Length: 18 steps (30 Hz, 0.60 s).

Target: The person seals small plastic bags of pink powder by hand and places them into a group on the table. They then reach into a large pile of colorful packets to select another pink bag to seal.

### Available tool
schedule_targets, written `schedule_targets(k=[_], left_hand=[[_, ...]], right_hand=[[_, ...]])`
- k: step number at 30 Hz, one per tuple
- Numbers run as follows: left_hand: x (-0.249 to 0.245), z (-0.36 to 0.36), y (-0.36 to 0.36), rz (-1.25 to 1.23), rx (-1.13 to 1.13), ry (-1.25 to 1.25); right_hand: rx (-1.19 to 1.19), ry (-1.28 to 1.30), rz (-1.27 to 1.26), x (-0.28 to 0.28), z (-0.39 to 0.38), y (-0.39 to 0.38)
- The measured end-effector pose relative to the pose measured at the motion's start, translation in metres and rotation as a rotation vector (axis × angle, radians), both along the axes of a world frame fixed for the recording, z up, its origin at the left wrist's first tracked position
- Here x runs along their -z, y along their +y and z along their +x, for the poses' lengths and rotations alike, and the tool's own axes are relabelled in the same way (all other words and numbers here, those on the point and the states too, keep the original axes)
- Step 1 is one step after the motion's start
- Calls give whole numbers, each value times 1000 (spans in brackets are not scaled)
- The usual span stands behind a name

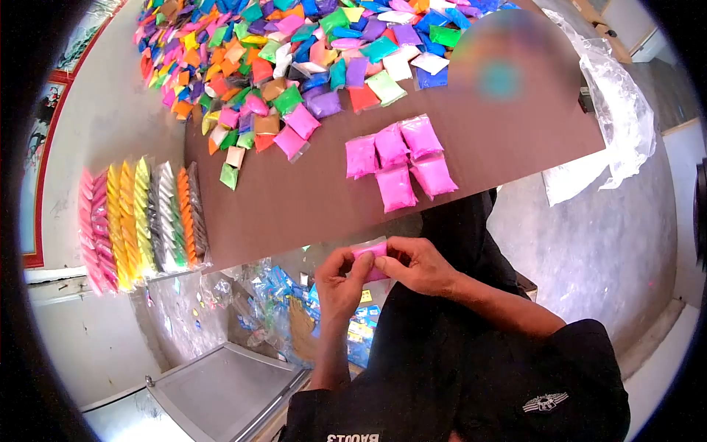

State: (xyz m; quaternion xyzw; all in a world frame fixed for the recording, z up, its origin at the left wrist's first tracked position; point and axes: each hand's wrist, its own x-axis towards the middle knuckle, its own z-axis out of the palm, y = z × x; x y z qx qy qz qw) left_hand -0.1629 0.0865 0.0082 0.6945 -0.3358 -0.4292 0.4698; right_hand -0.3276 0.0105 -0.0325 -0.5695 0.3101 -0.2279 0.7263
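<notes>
Both hands pinch a small pink packet point(372, 249), a clear bag with pink filling, held over my lap just off the table's front edge. My left hand point(339, 281) has its thumb and fingers closed on the packet's left side. Across from it, my right hand point(421, 268) grips the right side, the thumb pressing on the front. Fingers cover much of the packet. Beyond the hands, several similar pink packets point(396, 188) lie grouped flat on the brown table point(287, 214) near its edge.
A large heap of multicoloured packets point(294, 51) spreads over the table's far side. Rows of coloured packets point(136, 221) stand at the left corner. Clear plastic sheeting point(622, 110) hangs at the right end. Blue wrappers point(276, 291) and a metal-framed panel point(224, 390) are below.
</notes>
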Motion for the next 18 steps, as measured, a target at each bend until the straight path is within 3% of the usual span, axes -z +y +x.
schedule_targets(k=[8, 13, 16, 18], left_hand=[[14, -7, 1, 23, 31, 14], [31, -16, 4, -7, 12, -30], [45, -15, 9, 4, 28, -36], [53, -20, 10, -26, 35, -69]], right_hand=[[116, -117, 128, 20, -2, 4], [78, -42, -51, 51, -7, 7], [75, -95, -14, 55, -8, 12], [39, -79, 146, 63, -10, 14]])
